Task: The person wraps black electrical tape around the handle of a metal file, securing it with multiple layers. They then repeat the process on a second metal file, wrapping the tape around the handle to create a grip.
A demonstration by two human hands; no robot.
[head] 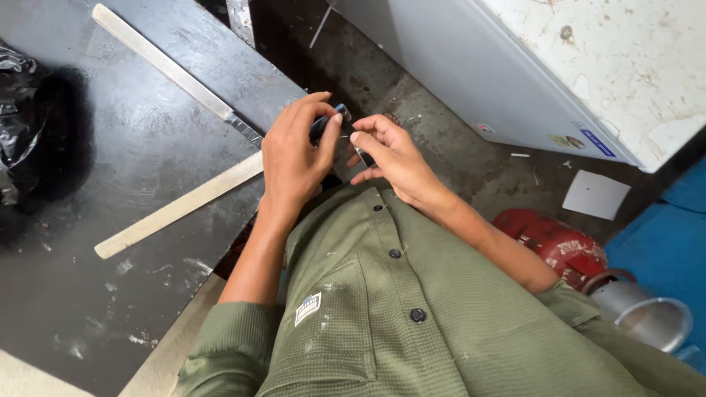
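My left hand (293, 158) and my right hand (388, 153) meet just off the edge of a dark worktable (110, 220). The left hand's fingers are closed on a small dark blue object (329, 122) with a metal tip. The right hand's thumb and fingers pinch at the same object from the right; what lies between them is too small to tell. My olive green shirt (397, 309) fills the lower middle of the view.
Two long pale flat strips (170, 69) (176, 206) lie on the worktable. A black plastic bag (22, 117) sits at the far left. A white chest appliance (559, 66) stands at the upper right. A red cylinder (559, 246), a metal pot (651, 320) and a white card (596, 195) are on the floor.
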